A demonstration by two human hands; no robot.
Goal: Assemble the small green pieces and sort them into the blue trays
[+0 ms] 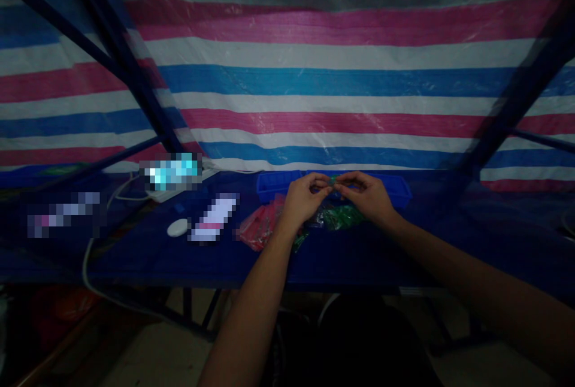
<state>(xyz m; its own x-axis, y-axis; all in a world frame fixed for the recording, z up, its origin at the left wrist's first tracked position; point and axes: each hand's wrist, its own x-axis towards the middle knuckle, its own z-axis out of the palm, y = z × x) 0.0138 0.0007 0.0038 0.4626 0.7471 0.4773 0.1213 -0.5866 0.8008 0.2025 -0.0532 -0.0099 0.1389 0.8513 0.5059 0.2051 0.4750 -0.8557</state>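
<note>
My left hand (309,194) and my right hand (365,194) meet above the table, fingertips close together in a pinch. Between them is a small green piece (333,181), too dark and small to make out its kind. Both hands seem closed on it. Under and beside my left hand lies a heap of clear red plastic packets (260,225). Green plastic packets (344,217) lie below my right hand. Behind the hands stand a blue plastic tray (277,182) on the left and another blue tray (399,189) on the right, partly hidden by my fingers.
On the dark blue table (359,261), a blurred-out phone (214,217) lies beside a round white case (178,227). Farther left is a white power strip (173,192) with a white cable (90,255) hanging over the edge. Blue metal poles (516,105) and a striped sheet (314,81) stand behind.
</note>
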